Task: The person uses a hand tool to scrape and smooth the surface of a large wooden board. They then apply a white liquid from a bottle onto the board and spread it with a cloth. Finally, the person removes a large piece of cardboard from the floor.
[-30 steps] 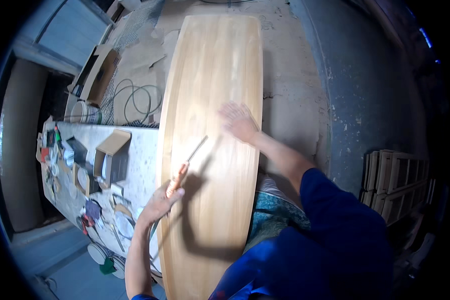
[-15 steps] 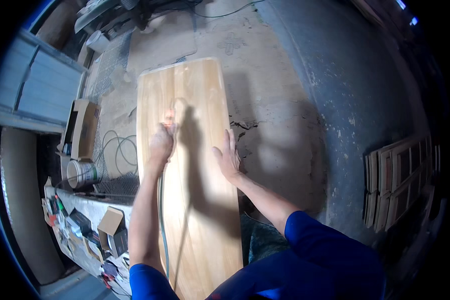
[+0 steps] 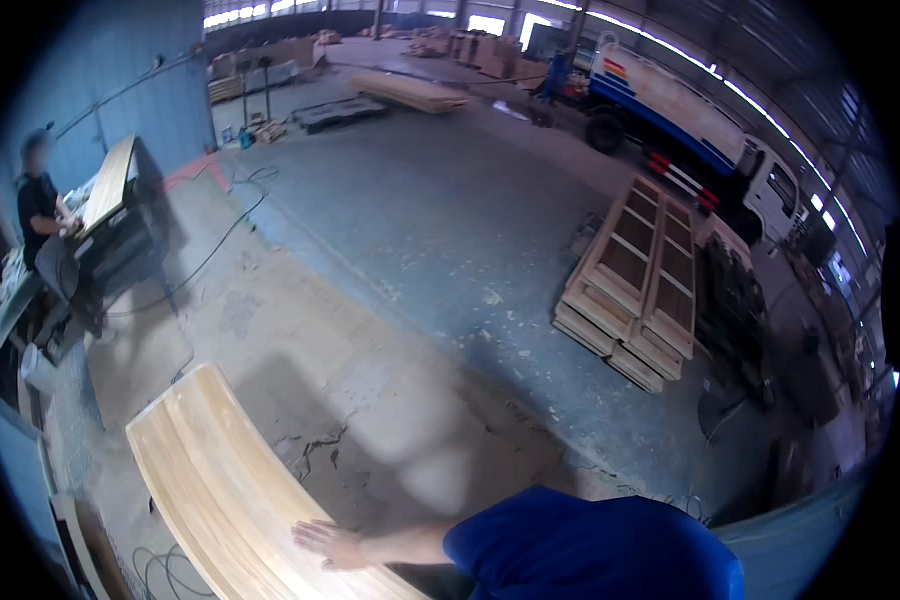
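Note:
The long pale wooden board [image 3: 200,460] reaches in from the bottom edge to the lower left, its surface smooth and slightly curved in the fisheye view. Toward the lower middle, my right hand [image 3: 328,545] lies on the board with its fingers stretched out and flat, holding nothing. A blue short sleeve [image 3: 590,540] covers that arm's upper part. My left hand and the orange-handled tool from the earlier views are out of the picture.
A person [image 3: 40,215] in dark clothing stands at another board [image 3: 110,180] on the left. Stacked wooden frames [image 3: 625,270] lie at the right, before a white-and-blue tanker truck [image 3: 670,110]. A cable [image 3: 210,255] runs across the cardboard-covered floor; a wooden pallet load [image 3: 400,90] lies farther back.
My view has swung up and rightward, bringing the hall, truck and other person in. My left hand with the tool has left view; my right hand still rests on the board.

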Motion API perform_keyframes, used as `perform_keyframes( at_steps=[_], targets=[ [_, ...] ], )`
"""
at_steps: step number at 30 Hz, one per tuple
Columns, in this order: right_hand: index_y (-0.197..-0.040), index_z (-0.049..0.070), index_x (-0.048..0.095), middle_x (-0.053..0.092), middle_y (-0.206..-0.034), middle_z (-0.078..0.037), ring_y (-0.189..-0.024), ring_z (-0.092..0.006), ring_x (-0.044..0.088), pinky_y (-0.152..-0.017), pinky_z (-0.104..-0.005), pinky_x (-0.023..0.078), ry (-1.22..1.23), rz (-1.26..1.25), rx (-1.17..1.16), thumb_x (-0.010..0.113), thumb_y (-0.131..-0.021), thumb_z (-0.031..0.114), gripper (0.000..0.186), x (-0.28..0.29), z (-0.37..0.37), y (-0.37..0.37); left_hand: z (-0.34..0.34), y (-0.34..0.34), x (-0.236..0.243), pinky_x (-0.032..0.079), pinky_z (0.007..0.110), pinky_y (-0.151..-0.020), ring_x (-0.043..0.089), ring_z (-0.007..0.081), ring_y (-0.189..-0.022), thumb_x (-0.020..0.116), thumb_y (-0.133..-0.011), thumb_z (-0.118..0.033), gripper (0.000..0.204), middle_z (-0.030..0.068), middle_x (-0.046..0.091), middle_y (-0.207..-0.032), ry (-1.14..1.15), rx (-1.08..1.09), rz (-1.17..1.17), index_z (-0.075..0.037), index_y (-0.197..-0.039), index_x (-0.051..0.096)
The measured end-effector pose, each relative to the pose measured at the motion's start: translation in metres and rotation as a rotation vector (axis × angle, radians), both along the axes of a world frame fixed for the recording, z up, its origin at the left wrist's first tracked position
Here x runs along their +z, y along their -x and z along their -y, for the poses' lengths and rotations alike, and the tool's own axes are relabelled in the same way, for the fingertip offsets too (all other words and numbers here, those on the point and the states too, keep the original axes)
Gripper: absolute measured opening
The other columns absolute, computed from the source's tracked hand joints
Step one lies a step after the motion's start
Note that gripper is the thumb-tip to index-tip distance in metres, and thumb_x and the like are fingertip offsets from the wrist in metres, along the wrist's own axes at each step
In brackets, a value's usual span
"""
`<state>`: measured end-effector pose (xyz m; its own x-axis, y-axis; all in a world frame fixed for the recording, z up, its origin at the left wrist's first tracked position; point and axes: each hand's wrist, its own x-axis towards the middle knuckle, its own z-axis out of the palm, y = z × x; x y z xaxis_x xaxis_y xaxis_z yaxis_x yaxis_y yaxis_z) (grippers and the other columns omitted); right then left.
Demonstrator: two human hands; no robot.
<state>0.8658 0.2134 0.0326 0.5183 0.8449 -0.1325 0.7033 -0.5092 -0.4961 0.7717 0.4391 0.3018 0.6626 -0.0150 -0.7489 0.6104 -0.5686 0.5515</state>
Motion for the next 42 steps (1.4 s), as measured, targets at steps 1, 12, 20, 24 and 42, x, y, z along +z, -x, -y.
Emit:
perform_keyframes(
  at_steps=[1, 12, 20, 24, 42],
  targets=[
    [-0.159, 0.001, 0.013, 0.008, -0.168, -0.016, -0.156, -0.0298, 0.002, -0.127, -0.0433, 0.004, 0.000, -0.005, 0.072, 0.060, -0.093, 0.045, 0.092, 0.007, 0.009, 0.036, 0.015, 0.023, 0.005, 0.047, 0.032, -0.054, 0.060, 0.0158, -0.066, 0.044, -0.102, -0.059, 0.057, 0.0071, 0.062, -0.080, 0.005, 0.019, -0.010, -0.006, -0.115, 0.061],
    [-0.161, 0.009, 0.013, 0.007, -0.169, -0.014, -0.156, -0.0345, 0.002, -0.124, -0.0575, 0.001, 0.008, -0.332, 0.564, 0.077, -0.072, 0.060, 0.121, 0.007, 0.122, 0.444, 0.099, 0.530, 0.033, 0.055, 0.033, -0.065, 0.065, 0.0184, -0.081, 0.048, -0.101, -0.058, 0.064, 0.0083, 0.067, -0.091, 0.168, 0.461, -0.211, -0.002, -0.131, 0.056],
    [-0.161, 0.008, 0.011, 0.006, -0.169, -0.016, -0.155, -0.0392, -0.002, -0.119, -0.0651, -0.001, 0.192, 0.073, 0.488, 0.072, -0.072, 0.071, 0.126, 0.014, 0.101, 0.472, 0.183, 0.759, 0.003, 0.051, 0.035, -0.056, 0.065, 0.0207, -0.065, 0.042, -0.099, -0.065, 0.070, 0.0112, 0.065, -0.072, -0.165, 0.644, -0.329, -0.004, -0.129, 0.059],
    [-0.162, 0.008, 0.007, 0.003, -0.169, -0.016, -0.155, -0.0396, -0.004, -0.118, -0.0665, -0.001, 0.187, 0.148, 0.440, 0.071, -0.073, 0.072, 0.127, -0.008, 0.119, 0.502, 0.217, 0.863, -0.014, 0.050, 0.037, -0.059, 0.062, 0.0173, -0.056, 0.041, -0.100, -0.064, 0.064, 0.0069, 0.061, -0.059, -0.256, 0.780, -0.367, -0.010, -0.126, 0.064],
    [-0.161, 0.007, 0.011, 0.006, -0.166, -0.025, -0.151, -0.0498, 0.004, -0.114, -0.0716, 0.012, 0.245, 0.336, 0.516, 0.065, -0.081, 0.071, 0.115, -0.001, 0.184, 0.577, 0.363, 1.030, 0.036, 0.051, 0.035, -0.061, 0.065, 0.0163, -0.055, 0.051, -0.096, -0.060, 0.057, 0.0046, 0.062, -0.056, -0.044, 0.838, -0.483, -0.007, -0.083, 0.065]
  ],
)
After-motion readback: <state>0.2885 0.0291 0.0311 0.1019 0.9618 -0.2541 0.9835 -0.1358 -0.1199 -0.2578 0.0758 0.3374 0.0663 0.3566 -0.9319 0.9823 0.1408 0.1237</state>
